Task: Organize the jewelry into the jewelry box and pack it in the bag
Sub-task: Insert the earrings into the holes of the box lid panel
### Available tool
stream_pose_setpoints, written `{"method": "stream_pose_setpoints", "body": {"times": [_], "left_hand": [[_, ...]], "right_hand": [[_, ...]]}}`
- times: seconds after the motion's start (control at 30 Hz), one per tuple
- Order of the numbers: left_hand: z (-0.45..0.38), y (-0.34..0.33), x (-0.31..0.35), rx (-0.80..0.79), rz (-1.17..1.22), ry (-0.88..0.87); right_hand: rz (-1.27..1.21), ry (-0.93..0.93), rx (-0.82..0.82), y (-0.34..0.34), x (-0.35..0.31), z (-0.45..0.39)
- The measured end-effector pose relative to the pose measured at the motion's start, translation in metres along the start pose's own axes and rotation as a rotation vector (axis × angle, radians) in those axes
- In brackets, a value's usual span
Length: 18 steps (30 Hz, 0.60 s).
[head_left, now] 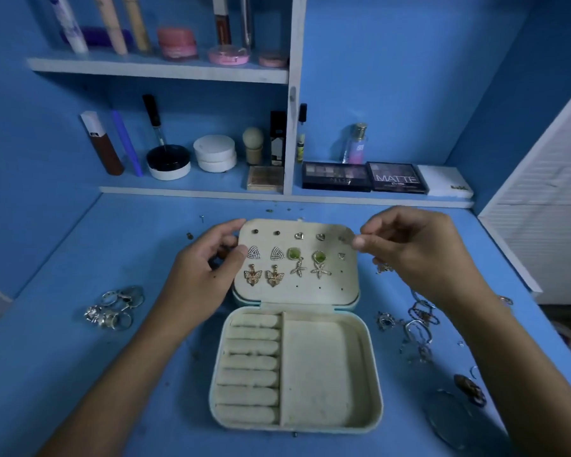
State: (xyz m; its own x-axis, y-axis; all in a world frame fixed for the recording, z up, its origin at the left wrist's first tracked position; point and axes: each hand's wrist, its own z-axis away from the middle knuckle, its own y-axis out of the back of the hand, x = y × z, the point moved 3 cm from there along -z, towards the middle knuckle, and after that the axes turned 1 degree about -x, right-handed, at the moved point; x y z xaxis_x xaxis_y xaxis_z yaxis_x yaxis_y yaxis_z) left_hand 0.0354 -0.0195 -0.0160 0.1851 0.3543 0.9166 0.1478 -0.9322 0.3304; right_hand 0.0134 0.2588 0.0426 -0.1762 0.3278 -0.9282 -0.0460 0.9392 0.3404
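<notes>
The jewelry box (295, 371) lay open at the middle of the blue desk (80, 357), its lid (297, 262) folded back flat toward the shelves. Earrings (285, 263) were pinned in rows across the lid's pad. The box base showed ring rolls on the left and a plain compartment on the right. The left hand (208, 268) gripped the lid's left edge, thumb on the pad and fingers curled round behind. The right hand (419, 249) was at the lid's upper right corner, fingertips pinched together; whether they held anything could not be told. A heap of rings (114, 308) lay left of the box, and tangled bracelets (419, 328) lay right of it. Makeup palettes (365, 176) rested on the lower shelf.
</notes>
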Motion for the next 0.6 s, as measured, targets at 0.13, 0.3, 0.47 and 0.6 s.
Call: {"method": "stream_pose_setpoints", "body": {"times": [0.13, 0.3, 0.47, 0.6], "left_hand": [[0.0, 0.0, -0.002, -0.009, 0.011, -0.017], [-0.001, 0.001, -0.001, -0.002, 0.015, -0.041], [0.0, 0.001, -0.001, -0.004, 0.014, -0.057], [0.001, 0.002, -0.002, 0.002, 0.009, -0.058]], "right_hand": [[0.001, -0.012, 0.04, 0.002, 0.013, 0.016], [0.064, -0.021, -0.014, -0.004, 0.024, 0.027], [0.107, -0.025, -0.029, -0.008, 0.023, 0.033], [0.141, -0.022, -0.04, -0.008, 0.024, 0.034]]}}
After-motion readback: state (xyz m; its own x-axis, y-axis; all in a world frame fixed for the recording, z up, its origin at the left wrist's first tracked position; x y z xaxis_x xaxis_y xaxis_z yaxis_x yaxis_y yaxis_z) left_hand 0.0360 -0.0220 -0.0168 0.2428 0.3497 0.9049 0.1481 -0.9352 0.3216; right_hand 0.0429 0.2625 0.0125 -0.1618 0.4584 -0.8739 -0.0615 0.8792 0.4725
